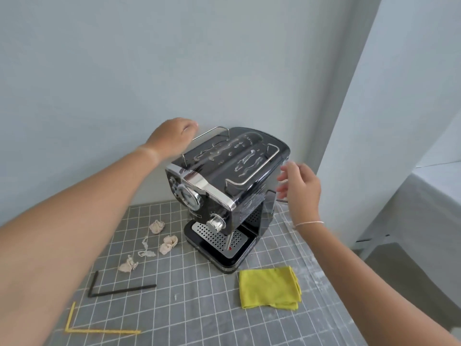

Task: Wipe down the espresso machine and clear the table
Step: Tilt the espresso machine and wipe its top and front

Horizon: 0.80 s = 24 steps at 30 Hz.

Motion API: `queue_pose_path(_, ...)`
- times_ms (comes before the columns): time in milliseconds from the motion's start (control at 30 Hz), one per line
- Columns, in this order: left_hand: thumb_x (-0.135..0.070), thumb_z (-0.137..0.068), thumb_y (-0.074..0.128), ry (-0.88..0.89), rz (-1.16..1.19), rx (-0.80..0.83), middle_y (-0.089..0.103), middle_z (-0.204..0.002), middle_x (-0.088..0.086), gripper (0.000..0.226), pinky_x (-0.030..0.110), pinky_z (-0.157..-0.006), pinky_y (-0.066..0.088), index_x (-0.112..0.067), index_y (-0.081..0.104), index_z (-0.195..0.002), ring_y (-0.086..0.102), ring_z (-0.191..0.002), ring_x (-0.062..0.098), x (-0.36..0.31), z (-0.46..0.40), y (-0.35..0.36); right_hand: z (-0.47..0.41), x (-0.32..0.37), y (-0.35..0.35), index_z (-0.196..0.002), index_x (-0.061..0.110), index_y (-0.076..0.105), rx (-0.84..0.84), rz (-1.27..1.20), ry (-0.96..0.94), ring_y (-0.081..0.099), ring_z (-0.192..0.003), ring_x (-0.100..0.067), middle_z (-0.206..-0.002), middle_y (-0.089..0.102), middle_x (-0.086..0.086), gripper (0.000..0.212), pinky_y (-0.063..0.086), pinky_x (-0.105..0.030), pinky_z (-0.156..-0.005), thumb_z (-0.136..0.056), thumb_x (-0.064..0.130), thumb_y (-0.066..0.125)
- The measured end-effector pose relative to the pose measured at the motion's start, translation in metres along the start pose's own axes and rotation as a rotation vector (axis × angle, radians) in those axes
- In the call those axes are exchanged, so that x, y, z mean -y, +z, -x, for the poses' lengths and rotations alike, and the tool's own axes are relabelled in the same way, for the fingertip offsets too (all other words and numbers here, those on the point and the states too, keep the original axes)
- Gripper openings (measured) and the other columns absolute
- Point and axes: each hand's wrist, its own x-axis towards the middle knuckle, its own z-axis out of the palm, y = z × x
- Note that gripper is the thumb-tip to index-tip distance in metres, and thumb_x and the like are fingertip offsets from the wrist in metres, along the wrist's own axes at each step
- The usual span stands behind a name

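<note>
Black and chrome espresso machine (pixel 224 196) standing at the centre of the view on a worktop (pixel 199 315) covered with a grey cloth ruled in a white grid. Its front, bearing a round gauge (pixel 187 196) and a chrome knob (pixel 215 223), faces toward 7 o'clock; a perforated drip tray (pixel 217 237) lies below. Streaks and beads of liquid (pixel 245 162) show on the ridged top, between two wire rails.

Left hand (pixel 172 138), at 10 o'clock from the machine, reaches over the far left edge of the top near the left rail; its fingers curl away out of sight, so whether it grips anything cannot be told. Right hand (pixel 299 188), at 3 o'clock from the machine, hovers just beside the right side panel with fingers spread and loose, holding nothing; a thin string bracelet (pixel 309 223) circles the wrist.

Folded yellow cloth (pixel 269 287) lies on the worktop at 5 o'clock from the machine, just beside its base. Several crumpled paper scraps (pixel 159 243) are scattered at 8 o'clock, near the drip tray. Farther toward 7 o'clock, a black L-shaped mark (pixel 119 290) and a yellow L-shaped mark (pixel 99 330) lie on the cloth. Pale wall (pixel 149 58) rises behind.
</note>
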Motion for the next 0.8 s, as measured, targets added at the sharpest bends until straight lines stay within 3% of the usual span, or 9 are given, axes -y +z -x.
queue_pose_path(167, -0.02, -0.089, 0.034, -0.19, 0.101, 0.078, 0.048, -0.075, 0.007, 0.026, 0.033, -0.068, 0.035, -0.013, 0.048, -0.068, 0.041, -0.075, 0.021, 0.025, -0.009, 0.001, -0.02, 0.034, 0.028, -0.094, 0.006, 0.058, 0.144, 0.124, 0.319, 0.055, -0.037, -0.012, -0.063, 0.061, -0.006, 0.02, 0.044, -0.019, -0.035, -0.089, 0.023, 0.051)
queue_pose_path(300, -0.017, -0.089, 0.041, -0.303, 0.315, 0.111, 0.057, -0.087, 0.011, 0.022, 0.037, -0.074, 0.05, -0.013, 0.062, -0.09, 0.05, -0.072, 0.023, 0.03, -0.014, 0.006, -0.024, 0.039, 0.04, -0.088, 0.0, 0.052, 0.144, 0.014, 0.493, 0.063, -0.058, -0.021, -0.075, 0.061, -0.015, 0.013, 0.054, -0.02, -0.042, -0.09, 0.013, 0.053)
queue_pose_path(400, -0.015, -0.089, 0.046, -0.325, 0.454, 0.102, 0.059, -0.081, 0.003, 0.026, 0.03, -0.065, 0.053, -0.007, 0.068, -0.099, 0.05, -0.065, 0.014, 0.029, -0.02, 0.008, -0.026, 0.039, 0.045, -0.075, 0.0, 0.051, 0.131, -0.074, 0.535, 0.061, -0.061, -0.023, -0.07, 0.058, -0.014, 0.016, 0.056, -0.023, -0.046, -0.091, 0.003, 0.049)
queue_pose_path(500, -0.016, -0.088, 0.052, -0.336, 0.541, 0.146, 0.049, -0.069, 0.005, 0.019, 0.018, -0.045, 0.051, -0.004, 0.066, -0.093, 0.043, -0.056, 0.013, 0.026, -0.023, 0.006, -0.032, 0.04, 0.047, -0.074, -0.002, 0.051, 0.125, -0.051, 0.559, 0.06, -0.053, -0.021, -0.065, 0.055, -0.013, 0.016, 0.056, -0.025, -0.045, -0.09, -0.002, 0.048)
queue_pose_path(633, -0.013, -0.087, 0.056, -0.364, 0.458, 0.229, 0.053, -0.064, 0.002, 0.013, 0.021, -0.048, 0.043, -0.01, 0.06, -0.076, 0.044, -0.052, 0.013, 0.022, -0.025, 0.008, -0.041, 0.038, 0.047, -0.074, -0.002, 0.052, 0.16, 0.04, 0.554, 0.06, -0.036, -0.014, -0.064, 0.055, -0.012, 0.019, 0.054, -0.022, -0.04, -0.092, -0.002, 0.046)
queue_pose_path(800, -0.007, -0.085, 0.057, -0.468, 0.572, 0.284, 0.054, -0.067, 0.002, 0.011, 0.014, -0.038, 0.032, -0.008, 0.06, -0.075, 0.041, -0.049, 0.011, 0.02, -0.019, 0.005, -0.054, 0.039, 0.042, -0.071, 0.0, 0.051, 0.166, 0.117, 0.552, 0.06, -0.045, -0.018, -0.061, 0.053, -0.009, 0.023, 0.05, -0.02, -0.035, -0.093, 0.0, 0.044)
